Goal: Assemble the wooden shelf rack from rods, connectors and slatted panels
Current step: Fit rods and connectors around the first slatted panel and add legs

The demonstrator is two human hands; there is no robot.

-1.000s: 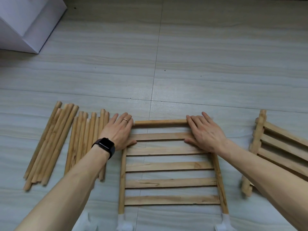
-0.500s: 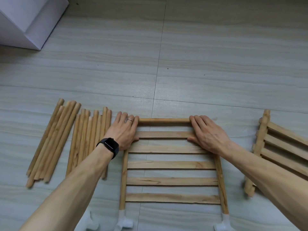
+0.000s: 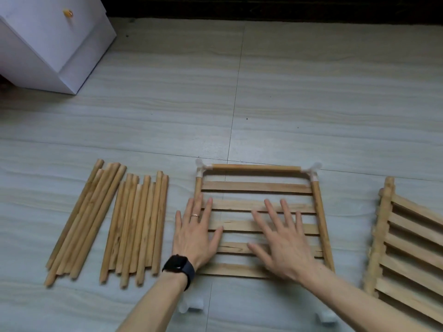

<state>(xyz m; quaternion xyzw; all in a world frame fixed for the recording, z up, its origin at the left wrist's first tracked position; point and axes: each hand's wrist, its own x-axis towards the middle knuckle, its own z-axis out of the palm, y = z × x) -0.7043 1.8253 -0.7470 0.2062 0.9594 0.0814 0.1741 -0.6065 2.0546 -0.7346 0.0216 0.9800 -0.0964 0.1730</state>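
Resting both hands over the half-framed panel

Left hand [image 3: 195,238] and right hand [image 3: 280,240] spread flat over the slatted panel [image 3: 259,188] on the floor [image 3: 287,104], fingers [image 3: 194,209] straight and wide, holding nothing. The panel's side rails run near-to-far, and white connectors [image 3: 202,167] cap only its far corners. Two loose connectors [image 3: 191,306] lie nearer, by the wrists. Spare rods [image 3: 134,226] lie left, closest to the left hand.

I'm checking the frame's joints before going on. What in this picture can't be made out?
- Head view, near corners of the slatted panel: the forearms cover them, and the white connectors there are blurred.
- Panel stack: cut off by the right edge, so its count is unknown.
- Left hand and right hand: motion-blurred, so it is unclear whether they touch the slats.
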